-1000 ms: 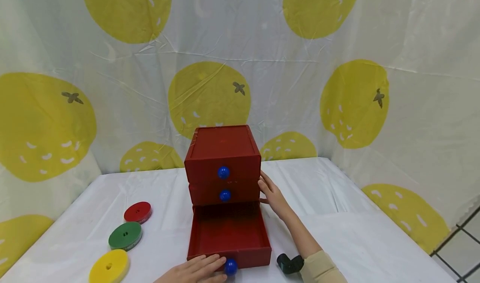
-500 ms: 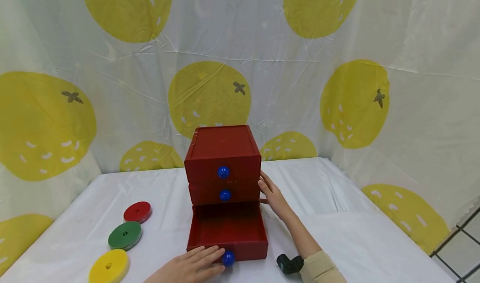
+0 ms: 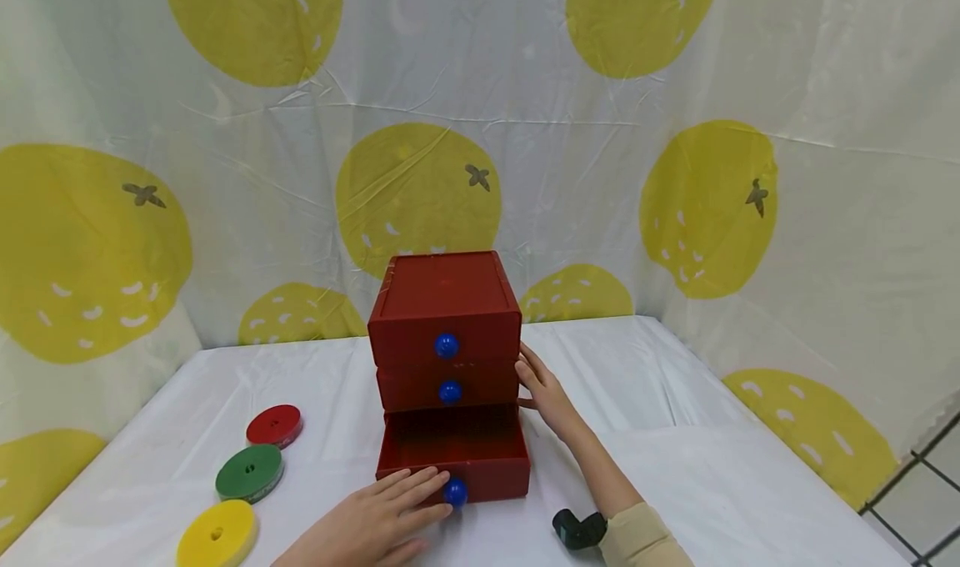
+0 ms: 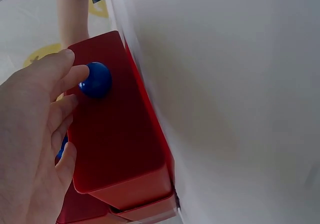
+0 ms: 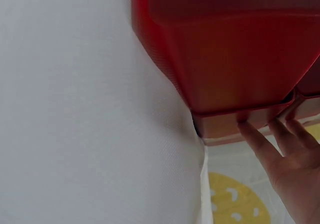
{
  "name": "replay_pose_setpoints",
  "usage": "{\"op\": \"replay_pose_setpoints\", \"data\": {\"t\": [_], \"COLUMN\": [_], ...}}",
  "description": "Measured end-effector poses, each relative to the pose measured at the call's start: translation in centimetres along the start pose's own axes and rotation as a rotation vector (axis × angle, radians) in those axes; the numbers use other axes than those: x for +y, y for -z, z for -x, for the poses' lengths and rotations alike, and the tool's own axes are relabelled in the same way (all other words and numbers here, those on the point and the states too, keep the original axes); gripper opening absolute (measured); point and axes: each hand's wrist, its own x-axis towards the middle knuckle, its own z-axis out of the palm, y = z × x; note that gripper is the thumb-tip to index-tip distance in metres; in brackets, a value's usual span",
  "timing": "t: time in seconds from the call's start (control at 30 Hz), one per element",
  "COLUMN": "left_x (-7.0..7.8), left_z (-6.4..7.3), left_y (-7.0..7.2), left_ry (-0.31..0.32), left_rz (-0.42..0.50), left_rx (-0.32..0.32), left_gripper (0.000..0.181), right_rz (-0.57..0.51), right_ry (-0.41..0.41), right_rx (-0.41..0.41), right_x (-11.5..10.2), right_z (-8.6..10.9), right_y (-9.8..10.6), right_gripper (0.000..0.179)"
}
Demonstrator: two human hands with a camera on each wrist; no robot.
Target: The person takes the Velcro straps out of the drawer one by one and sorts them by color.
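A red drawer box (image 3: 446,283) with several blue round knobs stands mid-table. Its bottom drawer (image 3: 491,479) sticks partway out, and no object shows in the visible part of it. Against that drawer's front, left of the blue knob (image 3: 455,492), my left hand (image 3: 375,517) presses with nearly straight fingers; in the left wrist view one fingertip touches the knob (image 4: 96,80). My right hand (image 3: 547,393) rests on the box's right side, its fingertips touching the wall in the right wrist view, where the fingers (image 5: 260,141) are extended.
On the left of the white table (image 3: 660,475) lie a red disc (image 3: 274,426), a green disc (image 3: 250,472) and a yellow disc (image 3: 217,534). A black elbow-shaped device (image 3: 579,529) sits by the right sleeve (image 3: 645,538). A lemon-patterned curtain (image 3: 547,175) hangs behind.
The bottom drawer has slid inward, away from me, with my left hand moving along on its front. My right hand stays in place on the side of the box.
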Motion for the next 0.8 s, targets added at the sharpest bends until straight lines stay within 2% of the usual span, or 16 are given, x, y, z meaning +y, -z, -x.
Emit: {"op": "replay_pose_setpoints", "data": {"t": [0.2,0.5,0.8], "left_x": [-0.5,-1.7,-2.6], "left_z": [-0.7,-1.6,-2.2], "left_y": [-0.3,-0.9,-1.0], "left_ry": [0.044,0.003,0.037], "left_rz": [0.032,-0.048,0.026], "left_rx": [0.009,0.112,0.142], "left_gripper": [0.047,0.043,0.042], "right_rz": [-0.008,-0.004,-0.020], "right_ry": [-0.005,0.000,-0.003], "right_rx": [-0.003,0.002,-0.004], "right_x": [0.0,-0.1,0.0], "right_z": [0.0,-0.1,-0.1], "right_y": [0.0,0.1,0.0], "right_gripper": [0.052,0.051,0.051]}}
